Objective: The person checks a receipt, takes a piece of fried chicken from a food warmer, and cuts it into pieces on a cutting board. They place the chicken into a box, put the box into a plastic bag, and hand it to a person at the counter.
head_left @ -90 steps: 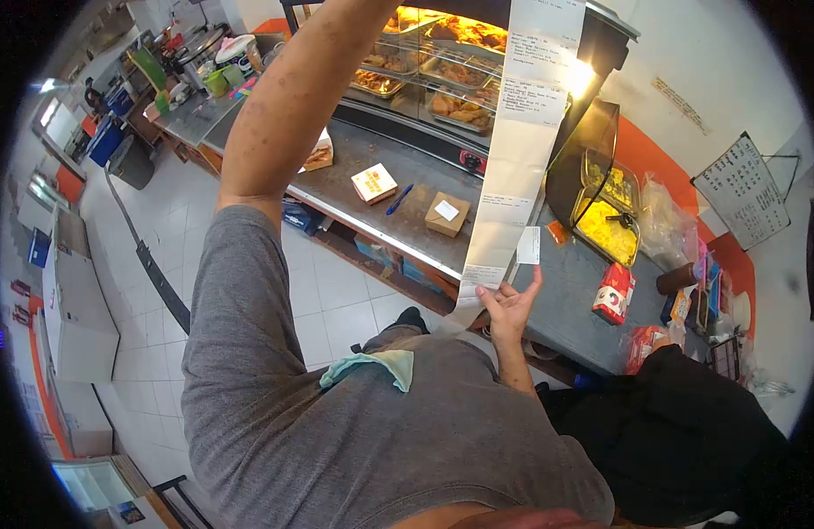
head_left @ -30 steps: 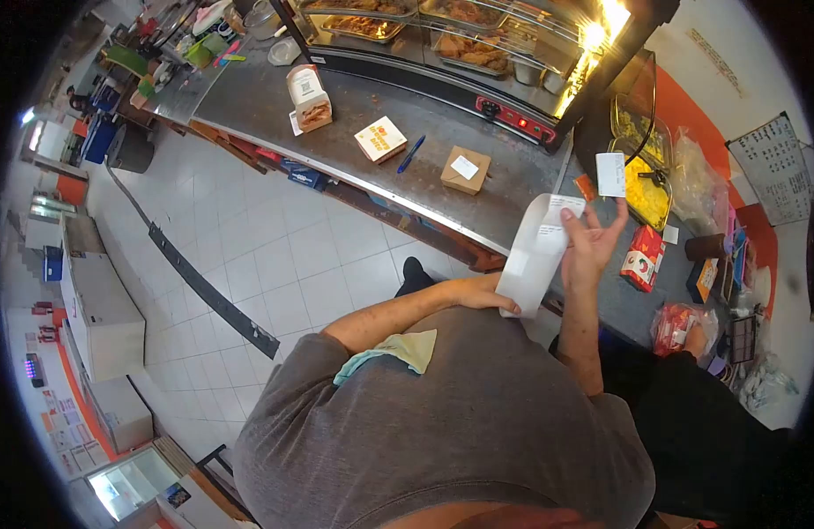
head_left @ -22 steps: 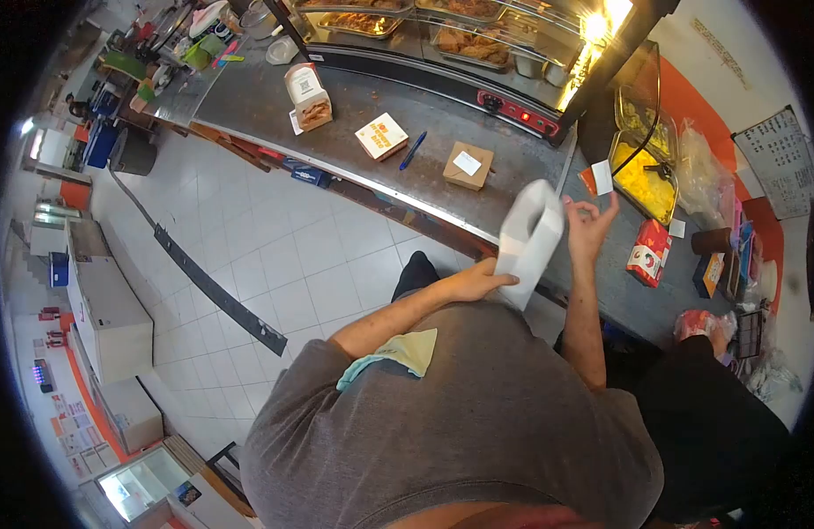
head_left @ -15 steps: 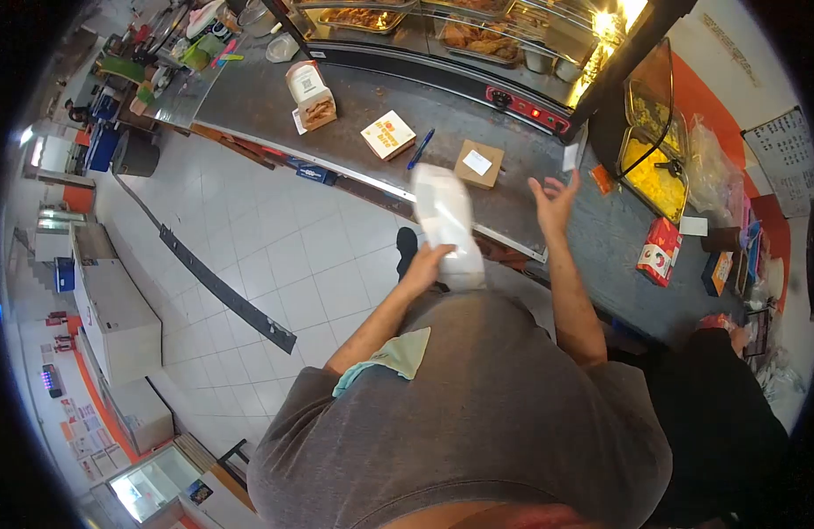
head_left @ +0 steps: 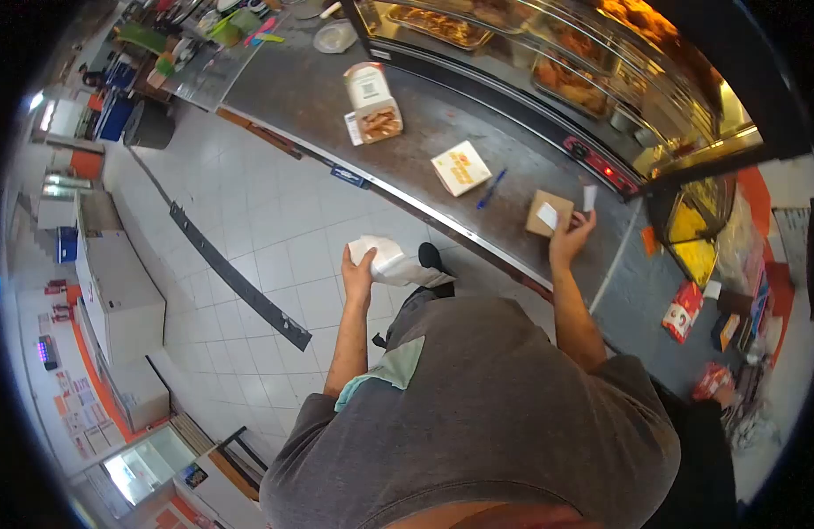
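My left hand (head_left: 358, 269) grips a white paper bag (head_left: 392, 262) over the floor, thumb on top. At the counter (head_left: 407, 154), my right hand (head_left: 572, 240) touches the right side of a small brown box (head_left: 542, 214) with a white label; its fingers are bent around the box's edge. A white slip (head_left: 589, 197) stands just beyond those fingers. Left of the brown box lie a blue pen (head_left: 491, 189) and a closed white box with orange print (head_left: 461, 168). Farther left, an open box (head_left: 378, 122) shows brown food inside.
A lit glass food warmer (head_left: 548, 62) runs along the counter's back. To the right are a tray of yellow food (head_left: 691, 236), a red-and-white carton (head_left: 681, 311) and a plastic bag. Another person's dark sleeve (head_left: 702, 441) shows at lower right. A dark strip (head_left: 239, 280) crosses the tiled floor.
My left hand has moved left with the bag, away from the counter edge. My right hand, raised and spread before, has come down to the brown box. The view has shifted.
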`<control>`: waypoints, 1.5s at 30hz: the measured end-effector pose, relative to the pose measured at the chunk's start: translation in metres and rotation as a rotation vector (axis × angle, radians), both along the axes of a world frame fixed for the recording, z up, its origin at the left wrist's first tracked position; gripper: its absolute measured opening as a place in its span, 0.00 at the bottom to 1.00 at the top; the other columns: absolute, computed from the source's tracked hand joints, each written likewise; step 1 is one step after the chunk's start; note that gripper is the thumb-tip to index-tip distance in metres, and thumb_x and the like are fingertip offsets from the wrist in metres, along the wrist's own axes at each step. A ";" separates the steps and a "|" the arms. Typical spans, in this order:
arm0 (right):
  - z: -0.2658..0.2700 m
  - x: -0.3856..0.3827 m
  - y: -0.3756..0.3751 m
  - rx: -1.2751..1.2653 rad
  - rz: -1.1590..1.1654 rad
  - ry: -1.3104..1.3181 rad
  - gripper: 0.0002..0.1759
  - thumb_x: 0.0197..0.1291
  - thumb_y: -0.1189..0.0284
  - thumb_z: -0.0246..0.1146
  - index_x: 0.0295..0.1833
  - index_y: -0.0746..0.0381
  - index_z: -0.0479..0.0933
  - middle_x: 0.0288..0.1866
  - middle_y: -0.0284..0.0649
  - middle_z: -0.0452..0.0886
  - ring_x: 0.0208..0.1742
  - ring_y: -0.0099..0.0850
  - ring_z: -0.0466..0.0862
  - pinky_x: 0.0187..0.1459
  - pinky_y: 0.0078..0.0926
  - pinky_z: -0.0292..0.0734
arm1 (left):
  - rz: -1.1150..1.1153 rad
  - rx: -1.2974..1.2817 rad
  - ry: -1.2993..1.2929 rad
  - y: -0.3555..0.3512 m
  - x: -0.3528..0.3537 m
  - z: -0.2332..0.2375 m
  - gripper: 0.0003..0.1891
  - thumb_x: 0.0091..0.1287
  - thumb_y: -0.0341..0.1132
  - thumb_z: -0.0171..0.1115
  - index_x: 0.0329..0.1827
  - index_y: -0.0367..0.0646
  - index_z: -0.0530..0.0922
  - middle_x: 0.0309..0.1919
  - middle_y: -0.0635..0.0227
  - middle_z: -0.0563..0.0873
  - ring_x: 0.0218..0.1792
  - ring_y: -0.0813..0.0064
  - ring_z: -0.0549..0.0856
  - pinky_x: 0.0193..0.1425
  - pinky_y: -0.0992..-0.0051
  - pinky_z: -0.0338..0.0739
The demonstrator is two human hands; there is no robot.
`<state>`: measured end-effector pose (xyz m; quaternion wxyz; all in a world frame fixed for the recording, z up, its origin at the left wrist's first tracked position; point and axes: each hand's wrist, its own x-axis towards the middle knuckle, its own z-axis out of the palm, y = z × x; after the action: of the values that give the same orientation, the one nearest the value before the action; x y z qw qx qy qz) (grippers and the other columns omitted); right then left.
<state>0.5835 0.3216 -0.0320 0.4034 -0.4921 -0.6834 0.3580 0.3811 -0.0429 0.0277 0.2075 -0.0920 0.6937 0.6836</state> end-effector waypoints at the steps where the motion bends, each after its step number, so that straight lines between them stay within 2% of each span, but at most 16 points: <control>1: -0.002 -0.011 0.003 0.187 -0.059 -0.137 0.43 0.55 0.70 0.70 0.71 0.65 0.52 0.51 0.44 0.76 0.51 0.34 0.77 0.53 0.33 0.70 | 0.065 -0.093 -0.001 -0.008 -0.018 -0.005 0.33 0.61 0.31 0.64 0.67 0.29 0.61 0.53 0.52 0.79 0.50 0.65 0.81 0.53 0.69 0.77; 6: 0.058 -0.100 -0.026 0.188 0.148 0.082 0.43 0.56 0.71 0.70 0.70 0.65 0.52 0.51 0.43 0.76 0.51 0.31 0.76 0.51 0.31 0.70 | -0.227 -0.158 0.263 -0.020 -0.098 0.000 0.34 0.59 0.30 0.63 0.70 0.43 0.62 0.54 0.51 0.79 0.50 0.58 0.82 0.55 0.67 0.77; 8: 0.061 -0.139 -0.040 -0.005 0.396 0.215 0.43 0.56 0.73 0.69 0.71 0.65 0.51 0.52 0.42 0.76 0.50 0.30 0.77 0.49 0.29 0.71 | -0.562 -0.585 0.692 -0.018 -0.126 -0.013 0.32 0.54 0.26 0.62 0.66 0.51 0.68 0.49 0.52 0.79 0.48 0.51 0.82 0.54 0.62 0.77; 11: 0.057 -0.189 -0.065 -0.100 0.490 0.142 0.44 0.56 0.74 0.68 0.72 0.62 0.50 0.50 0.43 0.78 0.49 0.31 0.79 0.49 0.30 0.72 | -0.567 -0.941 0.510 0.019 -0.149 0.037 0.26 0.49 0.25 0.62 0.56 0.52 0.75 0.44 0.51 0.79 0.48 0.47 0.81 0.53 0.57 0.76; 15: 0.054 -0.247 -0.087 -0.136 0.669 0.049 0.44 0.56 0.72 0.67 0.73 0.59 0.49 0.48 0.44 0.80 0.49 0.34 0.80 0.52 0.32 0.72 | -0.818 -0.802 0.683 0.026 -0.224 -0.021 0.20 0.48 0.28 0.65 0.47 0.50 0.80 0.43 0.56 0.82 0.46 0.55 0.83 0.49 0.57 0.78; 19: 0.064 -0.281 -0.084 -0.170 0.732 -0.032 0.47 0.58 0.70 0.67 0.75 0.57 0.45 0.57 0.46 0.77 0.55 0.33 0.78 0.56 0.31 0.70 | -0.881 -0.654 0.460 0.059 -0.264 -0.029 0.21 0.49 0.30 0.67 0.49 0.44 0.79 0.37 0.62 0.85 0.45 0.60 0.83 0.50 0.66 0.78; 24: 0.098 -0.279 -0.096 -0.305 0.900 0.240 0.55 0.55 0.69 0.71 0.75 0.55 0.35 0.60 0.47 0.75 0.60 0.35 0.76 0.58 0.35 0.69 | -1.066 -0.027 0.484 0.093 -0.221 0.039 0.20 0.47 0.24 0.66 0.47 0.40 0.78 0.37 0.66 0.83 0.43 0.71 0.82 0.50 0.71 0.75; 28: 0.148 -0.269 -0.139 -0.383 1.127 0.526 0.59 0.53 0.77 0.70 0.74 0.57 0.30 0.60 0.50 0.75 0.60 0.37 0.76 0.60 0.37 0.70 | -0.544 0.207 0.553 0.113 -0.171 0.080 0.15 0.53 0.22 0.61 0.45 0.37 0.77 0.38 0.68 0.81 0.43 0.76 0.80 0.51 0.75 0.73; 29: 0.149 -0.269 -0.145 -0.378 1.107 0.529 0.59 0.53 0.77 0.70 0.74 0.57 0.30 0.60 0.50 0.75 0.60 0.37 0.76 0.60 0.37 0.70 | -0.374 0.240 0.455 0.117 -0.164 0.085 0.13 0.56 0.21 0.60 0.45 0.37 0.77 0.39 0.69 0.81 0.44 0.77 0.79 0.52 0.76 0.72; 32: 0.145 -0.257 -0.136 -0.111 0.809 0.222 0.50 0.56 0.84 0.64 0.72 0.61 0.34 0.52 0.53 0.80 0.53 0.36 0.82 0.54 0.30 0.76 | -0.490 0.269 0.377 0.123 -0.160 0.118 0.14 0.61 0.23 0.56 0.50 0.36 0.74 0.44 0.66 0.80 0.45 0.77 0.78 0.53 0.77 0.71; 33: 0.162 -0.256 -0.134 -0.298 0.631 0.417 0.47 0.54 0.80 0.69 0.72 0.68 0.44 0.45 0.47 0.84 0.48 0.31 0.83 0.53 0.28 0.75 | -0.557 0.260 0.280 0.125 -0.159 0.129 0.16 0.62 0.24 0.57 0.53 0.35 0.73 0.46 0.64 0.80 0.46 0.75 0.78 0.54 0.76 0.71; 35: 0.175 -0.234 -0.111 -0.110 0.456 0.370 0.46 0.54 0.80 0.69 0.72 0.66 0.46 0.43 0.47 0.83 0.47 0.30 0.83 0.50 0.26 0.76 | -0.573 0.311 0.667 0.132 -0.162 0.123 0.20 0.64 0.28 0.58 0.60 0.38 0.69 0.53 0.61 0.76 0.52 0.71 0.77 0.57 0.70 0.72; 38: 0.227 -0.182 -0.078 0.074 0.190 0.441 0.46 0.56 0.84 0.65 0.72 0.62 0.42 0.42 0.47 0.83 0.42 0.30 0.84 0.47 0.26 0.77 | -0.778 0.333 0.683 0.144 -0.163 0.129 0.22 0.64 0.29 0.60 0.61 0.38 0.68 0.55 0.60 0.75 0.56 0.68 0.77 0.60 0.69 0.72; 41: 0.265 -0.100 -0.031 0.578 -0.326 0.235 0.46 0.50 0.79 0.71 0.69 0.68 0.50 0.42 0.42 0.79 0.45 0.29 0.80 0.48 0.26 0.77 | -0.940 0.192 0.645 0.171 -0.145 0.121 0.25 0.59 0.26 0.66 0.60 0.36 0.69 0.55 0.60 0.76 0.56 0.69 0.77 0.53 0.72 0.77; 43: 0.292 -0.026 -0.003 0.911 -0.643 -0.174 0.45 0.51 0.79 0.71 0.68 0.70 0.49 0.55 0.51 0.72 0.43 0.34 0.80 0.47 0.26 0.78 | -1.173 0.266 0.665 0.189 -0.120 0.109 0.29 0.54 0.25 0.70 0.61 0.40 0.69 0.56 0.61 0.75 0.56 0.65 0.76 0.50 0.70 0.79; 45: 0.305 0.049 0.019 0.941 -0.715 0.022 0.44 0.49 0.76 0.73 0.66 0.70 0.52 0.59 0.55 0.68 0.42 0.36 0.81 0.41 0.30 0.81 | -1.375 0.306 0.667 0.214 -0.087 0.125 0.30 0.54 0.24 0.70 0.60 0.44 0.70 0.54 0.60 0.76 0.51 0.59 0.79 0.47 0.68 0.79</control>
<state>0.6321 0.3408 0.2728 0.6808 -0.4566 -0.5562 -0.1367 0.2944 0.1708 0.1526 0.3755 0.5989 0.5187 0.4809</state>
